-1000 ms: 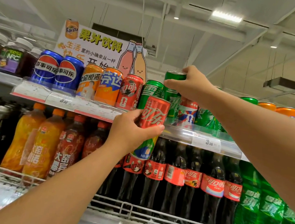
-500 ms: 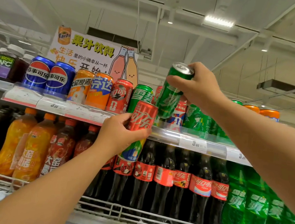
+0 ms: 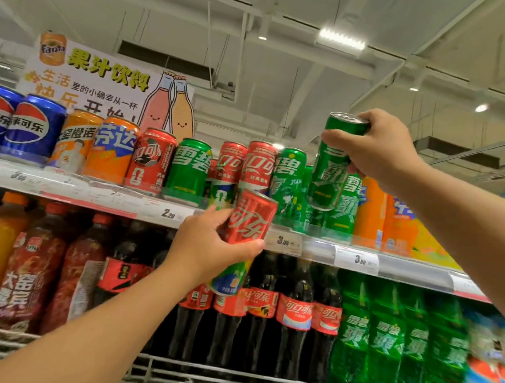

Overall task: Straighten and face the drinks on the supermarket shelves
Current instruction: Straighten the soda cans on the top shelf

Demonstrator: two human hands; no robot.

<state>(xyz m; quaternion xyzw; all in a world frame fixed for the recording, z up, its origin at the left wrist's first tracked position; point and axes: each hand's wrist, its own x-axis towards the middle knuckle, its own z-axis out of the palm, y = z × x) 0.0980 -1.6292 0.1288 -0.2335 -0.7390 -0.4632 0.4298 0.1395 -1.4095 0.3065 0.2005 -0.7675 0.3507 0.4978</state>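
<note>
Your left hand [image 3: 206, 246] grips a red Coca-Cola can [image 3: 249, 222] below the top shelf [image 3: 317, 248]. Your right hand [image 3: 374, 146] grips a green Sprite can [image 3: 330, 169] above it, likely to swap places.

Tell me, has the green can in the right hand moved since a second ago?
Yes. The green can, held by the right hand, has lifted off the top shelf and now hangs above the can row.
</note>
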